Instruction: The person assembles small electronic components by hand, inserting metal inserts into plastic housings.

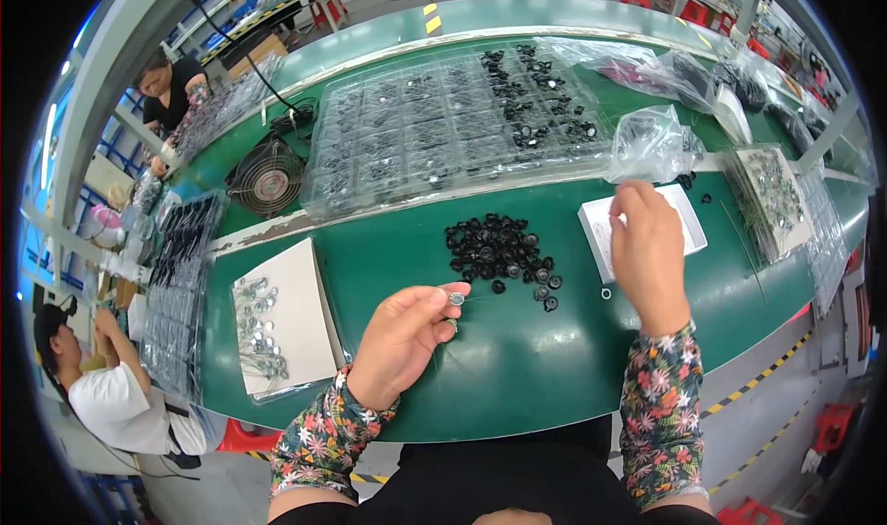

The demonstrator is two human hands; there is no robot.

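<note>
My left hand [395, 338] is closed in a pinch on a small round silvery part with thin wires [456, 300]. A second similar part [451, 324] shows lower down by its fingers. My right hand [650, 253] is over the white open box [691, 222], fingertips drawn together at its far side. Whatever those fingers hold, if anything, is hidden. Between the hands, a heap of small black round caps [490, 246] lies on the green table. One small white ring [606, 293] rests by the box's near corner.
Wired silvery parts lie on a white card [286, 308] at left; a similar stack [774, 202] stands at right. Beyond the table's ridge are clear compartment trays [397, 137] with black caps, a fan [268, 179] and a plastic bag [647, 142]. Two people sit at left.
</note>
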